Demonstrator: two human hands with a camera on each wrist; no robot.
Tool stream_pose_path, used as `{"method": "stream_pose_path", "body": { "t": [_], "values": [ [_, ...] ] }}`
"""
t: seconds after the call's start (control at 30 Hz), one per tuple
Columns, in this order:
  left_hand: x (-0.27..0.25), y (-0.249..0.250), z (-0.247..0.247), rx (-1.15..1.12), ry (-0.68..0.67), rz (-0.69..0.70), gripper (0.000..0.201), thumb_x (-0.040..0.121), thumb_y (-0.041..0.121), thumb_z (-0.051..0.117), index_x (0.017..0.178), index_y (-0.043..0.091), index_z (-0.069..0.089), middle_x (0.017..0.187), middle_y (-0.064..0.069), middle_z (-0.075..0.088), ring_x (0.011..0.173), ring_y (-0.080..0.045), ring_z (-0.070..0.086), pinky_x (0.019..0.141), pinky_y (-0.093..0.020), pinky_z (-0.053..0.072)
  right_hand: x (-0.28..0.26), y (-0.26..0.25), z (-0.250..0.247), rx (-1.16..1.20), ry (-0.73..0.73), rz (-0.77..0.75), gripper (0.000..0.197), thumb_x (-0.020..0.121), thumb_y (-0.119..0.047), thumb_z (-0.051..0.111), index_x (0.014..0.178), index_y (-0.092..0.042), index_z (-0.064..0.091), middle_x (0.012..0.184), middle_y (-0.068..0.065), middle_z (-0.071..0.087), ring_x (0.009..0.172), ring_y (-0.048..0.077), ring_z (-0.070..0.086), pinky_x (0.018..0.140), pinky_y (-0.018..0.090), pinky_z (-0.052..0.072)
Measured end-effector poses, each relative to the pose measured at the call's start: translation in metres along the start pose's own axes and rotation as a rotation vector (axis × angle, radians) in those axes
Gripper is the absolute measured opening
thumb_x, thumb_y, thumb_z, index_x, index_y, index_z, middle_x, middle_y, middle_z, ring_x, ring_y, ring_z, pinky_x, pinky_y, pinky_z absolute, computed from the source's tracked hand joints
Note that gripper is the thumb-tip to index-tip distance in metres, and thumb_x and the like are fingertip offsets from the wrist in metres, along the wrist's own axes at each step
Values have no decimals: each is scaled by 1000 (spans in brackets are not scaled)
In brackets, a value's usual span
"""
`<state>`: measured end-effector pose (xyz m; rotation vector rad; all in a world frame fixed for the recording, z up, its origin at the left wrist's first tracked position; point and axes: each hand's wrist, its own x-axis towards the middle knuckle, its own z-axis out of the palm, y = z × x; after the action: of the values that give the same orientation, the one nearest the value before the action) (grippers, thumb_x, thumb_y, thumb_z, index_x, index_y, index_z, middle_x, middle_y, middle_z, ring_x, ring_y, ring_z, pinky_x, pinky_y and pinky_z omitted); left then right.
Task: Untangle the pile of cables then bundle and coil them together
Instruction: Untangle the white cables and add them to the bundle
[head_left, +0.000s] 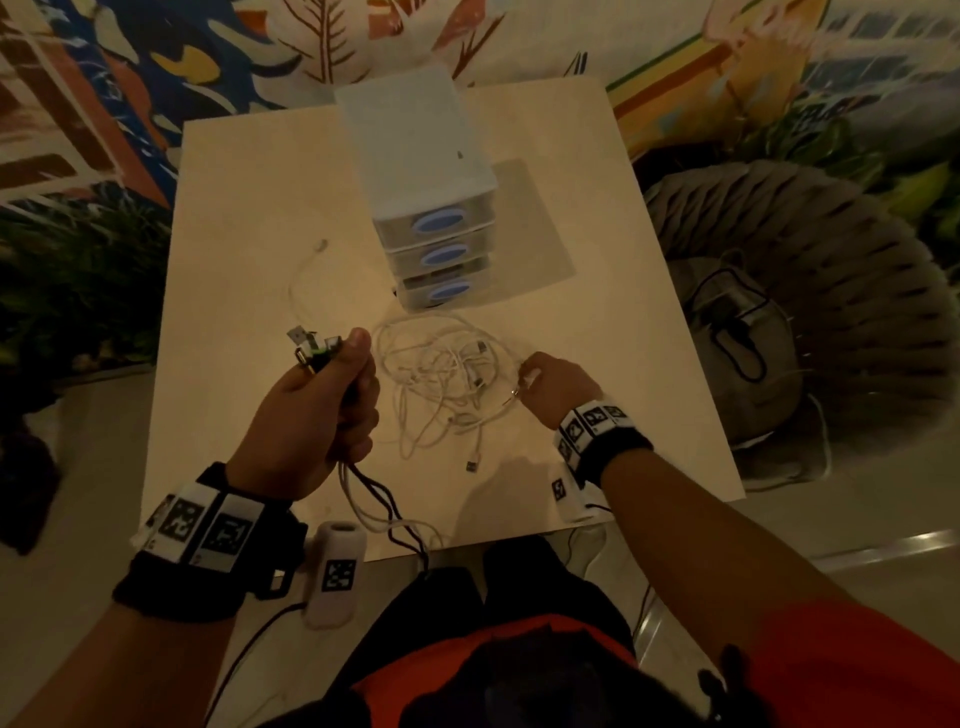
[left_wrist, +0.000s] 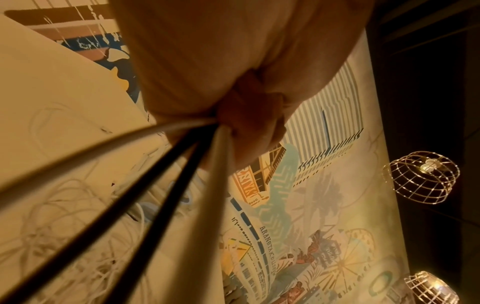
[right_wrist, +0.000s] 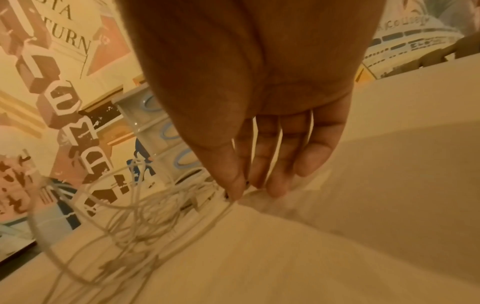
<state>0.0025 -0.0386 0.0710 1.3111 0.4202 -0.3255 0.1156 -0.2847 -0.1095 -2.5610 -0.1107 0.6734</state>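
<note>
A pale, matt table top (head_left: 597, 218) holds a tangle of thin white cables (head_left: 441, 374) with smooth rubbery jackets and small shiny metal plugs. A drawer unit (head_left: 415, 156) of smooth, slightly translucent white plastic has glossy blue oval handles. Black fabric wristbands (head_left: 613, 452) carry matt printed marker squares; beside the table sits a ribbed grey paper-like seat (head_left: 831, 234).

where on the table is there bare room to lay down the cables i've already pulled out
Bare: the left strip of the table, beyond the stray white cable; the right side between drawer unit and edge. Crowded: the middle, where the tangle lies between left hand and right hand.
</note>
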Motion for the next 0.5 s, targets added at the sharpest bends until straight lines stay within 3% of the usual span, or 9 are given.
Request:
{"method": "stream_pose_path", "body": {
  "t": [0.23,0.37,0.5],
  "values": [
    [8,-9,5,47,55,-10,48,95,48,48,76,14,20,64,-7,11,52,-19,5,48,-31,9,16,4,2,-55,2,-40,25,94,-40,57,109,-21,61,114,9,62,103,33,61,88,41,52],
    [14,-11,9,52,71,-1,43,98,45,46,69,17,31,60,-4,15,51,-20,6,48,-31,10,17,14,-7,106,39,-45,24,98,-38,55,109,-19,66,108,6,69,97,29,66,84,39,54],
    [22,-14,15,133,126,41,40,102,42,44,71,17,47,58,-1,20,45,-14,14,44,-26,15,14,26,-10,500,9,-78,13,102,-29,53,97,-25,64,98,-4,71,82,18,73,82,40,58]
  ]
}}
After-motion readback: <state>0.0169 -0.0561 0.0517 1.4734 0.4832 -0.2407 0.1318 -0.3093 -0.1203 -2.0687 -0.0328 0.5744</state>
